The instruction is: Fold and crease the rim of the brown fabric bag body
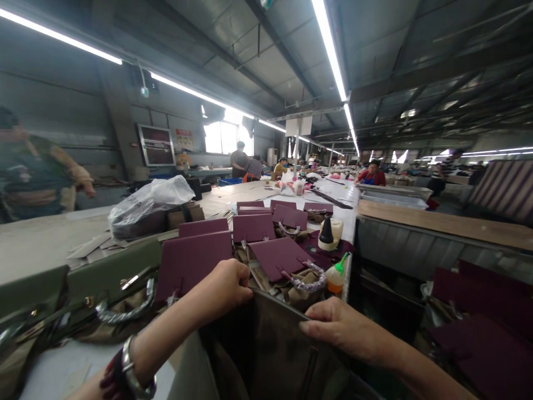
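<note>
My left hand [233, 282] pinches the upper edge of a dark bag [270, 339] in front of me. On the same edge, further right, my right hand [333, 322] grips with thumb and fingers. The edge stretches between the two hands, and the bag's lower part runs out of view. Just beyond lie several purple handbags [281, 258] with flaps and plastic-wrapped handles. A bottle with a green nozzle [337, 272] stands past my right hand, near a pale container with a black cone-shaped top [328, 233].
Green bags [112, 272] with wrapped handles lie at left. Behind them a clear plastic sack [150, 208] sits on the long white table [333, 191]. More purple bags [478, 350] are low at right. A co-worker [37, 166] stands at far left; others work further back.
</note>
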### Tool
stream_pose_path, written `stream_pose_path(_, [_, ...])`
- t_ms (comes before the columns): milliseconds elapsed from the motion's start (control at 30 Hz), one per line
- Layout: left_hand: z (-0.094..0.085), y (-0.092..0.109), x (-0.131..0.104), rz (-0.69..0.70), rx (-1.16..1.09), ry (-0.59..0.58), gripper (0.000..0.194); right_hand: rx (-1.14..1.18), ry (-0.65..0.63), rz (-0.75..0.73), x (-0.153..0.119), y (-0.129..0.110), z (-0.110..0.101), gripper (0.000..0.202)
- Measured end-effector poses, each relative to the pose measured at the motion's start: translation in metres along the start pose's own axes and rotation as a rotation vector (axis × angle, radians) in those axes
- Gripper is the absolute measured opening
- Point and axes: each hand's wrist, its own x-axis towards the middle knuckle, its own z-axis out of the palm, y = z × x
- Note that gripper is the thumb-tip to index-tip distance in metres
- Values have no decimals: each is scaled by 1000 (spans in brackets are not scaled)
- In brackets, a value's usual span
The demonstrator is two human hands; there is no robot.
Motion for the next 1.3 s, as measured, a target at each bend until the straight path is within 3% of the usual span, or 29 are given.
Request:
stream_pose_path(500, [-3,-4,-9,26,-43,40,7,-186,-88,64,20,-7,2,45])
stream_pose_path(833, [-7,-8,-18,12,-54,58,3,139,-190,-115,20,-24,11,32])
stream_pose_path(1100, [-11,-11,-24,26,-89,48,5,76,-154,41,28,-28,14,34])
stream_pose_path(1300, [-14,-11,-28,27,-95,53,5,-10,-129,72,32,-33,16,36])
